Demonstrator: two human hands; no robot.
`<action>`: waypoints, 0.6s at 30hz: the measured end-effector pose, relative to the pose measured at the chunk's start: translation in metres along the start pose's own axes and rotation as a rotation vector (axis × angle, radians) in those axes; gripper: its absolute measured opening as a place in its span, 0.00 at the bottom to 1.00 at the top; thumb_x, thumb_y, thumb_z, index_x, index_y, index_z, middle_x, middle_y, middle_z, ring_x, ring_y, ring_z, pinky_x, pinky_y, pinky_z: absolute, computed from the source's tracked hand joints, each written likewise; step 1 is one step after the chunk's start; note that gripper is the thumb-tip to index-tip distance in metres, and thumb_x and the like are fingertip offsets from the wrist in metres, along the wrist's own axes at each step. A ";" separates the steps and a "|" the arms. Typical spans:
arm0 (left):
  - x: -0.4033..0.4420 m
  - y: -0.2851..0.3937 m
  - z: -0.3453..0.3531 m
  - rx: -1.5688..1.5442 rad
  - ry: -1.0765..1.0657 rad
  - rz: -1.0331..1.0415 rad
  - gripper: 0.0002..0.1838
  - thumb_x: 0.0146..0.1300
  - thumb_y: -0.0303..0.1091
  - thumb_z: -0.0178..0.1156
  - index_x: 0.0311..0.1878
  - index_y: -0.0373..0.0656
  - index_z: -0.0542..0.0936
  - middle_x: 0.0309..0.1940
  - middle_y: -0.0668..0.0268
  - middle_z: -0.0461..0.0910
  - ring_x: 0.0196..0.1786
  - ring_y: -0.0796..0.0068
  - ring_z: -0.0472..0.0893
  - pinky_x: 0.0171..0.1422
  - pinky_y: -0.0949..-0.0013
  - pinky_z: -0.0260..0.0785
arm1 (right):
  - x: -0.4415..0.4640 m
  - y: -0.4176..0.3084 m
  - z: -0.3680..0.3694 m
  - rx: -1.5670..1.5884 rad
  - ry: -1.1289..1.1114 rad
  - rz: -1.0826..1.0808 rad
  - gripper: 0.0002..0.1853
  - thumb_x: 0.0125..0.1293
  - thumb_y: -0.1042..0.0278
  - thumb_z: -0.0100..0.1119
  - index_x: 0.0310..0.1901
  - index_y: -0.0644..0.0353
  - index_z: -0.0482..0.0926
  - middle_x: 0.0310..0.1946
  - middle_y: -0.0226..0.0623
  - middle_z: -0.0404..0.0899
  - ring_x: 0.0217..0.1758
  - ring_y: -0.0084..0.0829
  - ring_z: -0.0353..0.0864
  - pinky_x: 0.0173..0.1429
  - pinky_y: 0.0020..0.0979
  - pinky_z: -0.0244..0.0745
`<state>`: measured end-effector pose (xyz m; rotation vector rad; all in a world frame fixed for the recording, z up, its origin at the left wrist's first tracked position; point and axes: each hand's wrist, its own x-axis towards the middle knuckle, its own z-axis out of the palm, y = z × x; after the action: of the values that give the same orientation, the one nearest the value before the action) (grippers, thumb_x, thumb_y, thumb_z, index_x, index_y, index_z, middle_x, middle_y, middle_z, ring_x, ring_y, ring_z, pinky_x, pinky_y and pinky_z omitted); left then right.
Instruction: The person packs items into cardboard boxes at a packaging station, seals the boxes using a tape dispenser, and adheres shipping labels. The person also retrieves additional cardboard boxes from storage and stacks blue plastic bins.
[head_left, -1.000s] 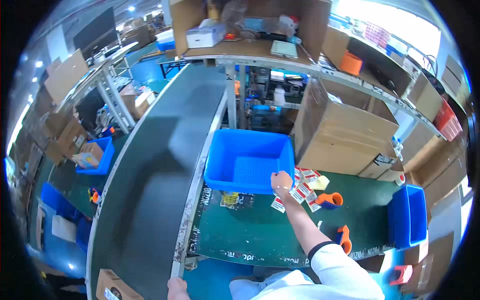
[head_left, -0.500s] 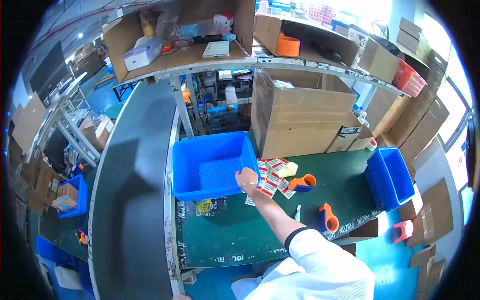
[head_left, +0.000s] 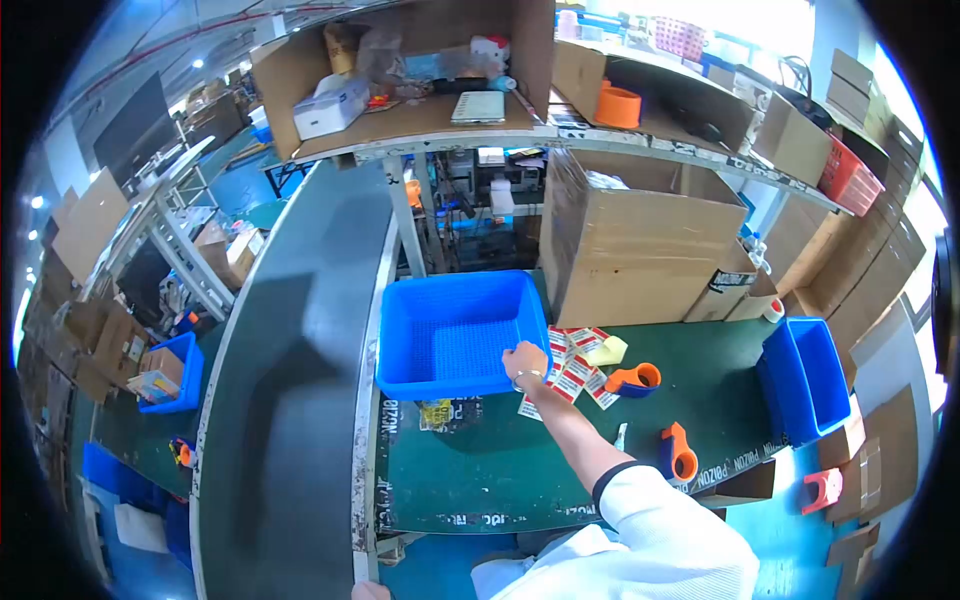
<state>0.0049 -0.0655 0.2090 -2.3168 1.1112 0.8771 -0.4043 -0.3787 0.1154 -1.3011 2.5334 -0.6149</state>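
My right hand is closed over the near right rim of a blue plastic basket. Nothing lies inside the basket, which rests on the green worktable beside the conveyor. Just right of that hand, several red-and-white printed cards are spread out, with a pale yellow pad on top. Only a bit of my left hand shows at the bottom edge, by the conveyor's metal rail; its fingers are hidden.
Two orange tape dispensers and a small light-coloured tube lie on the table. Behind stands a large cardboard box, under a shelf. More blue bins stand at the table's right end. The conveyor belt runs along the left.
The camera view has turned left, so the whole scene sits further right in the picture. My right hand stays on the basket's rim, and the basket has not visibly moved on the table.
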 end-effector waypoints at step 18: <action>0.039 -0.023 0.022 0.093 -0.030 0.020 0.17 0.59 0.35 0.50 0.46 0.37 0.82 0.47 0.47 0.80 0.56 0.50 0.77 0.58 0.54 0.70 | 0.002 0.001 0.004 -0.014 0.016 0.007 0.18 0.56 0.55 0.54 0.32 0.63 0.84 0.33 0.54 0.82 0.39 0.50 0.83 0.46 0.44 0.78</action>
<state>0.0343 -0.0590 0.1684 -2.2140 1.1401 0.8467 -0.4050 -0.3805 0.1112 -1.2962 2.5587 -0.6098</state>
